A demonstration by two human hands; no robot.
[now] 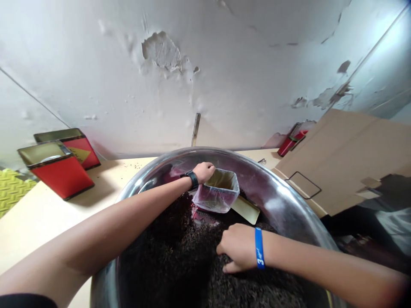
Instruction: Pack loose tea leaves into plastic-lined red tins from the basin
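Observation:
A large steel bowl (pixel 282 201) in front of me is filled with dark loose tea leaves (pixel 173 256). An open tin lined with a clear plastic bag (pixel 218 192) stands in the leaves at the far side. My left hand (pixel 204 172), with a black watch on its wrist, is closed on the rim of this bag. My right hand (pixel 237 250), a blue band on its wrist, is curled knuckles-up with its fingers dug into the leaves. A gold lid (pixel 245 209) lies beside the tin.
Two open red tins (pixel 61 169) stand on the pale table (pixel 38 214) at the left. A big cardboard sheet (pixel 346 158) leans at the right, with a small red tin (pixel 290 143) behind it. A peeling white wall is close behind the bowl.

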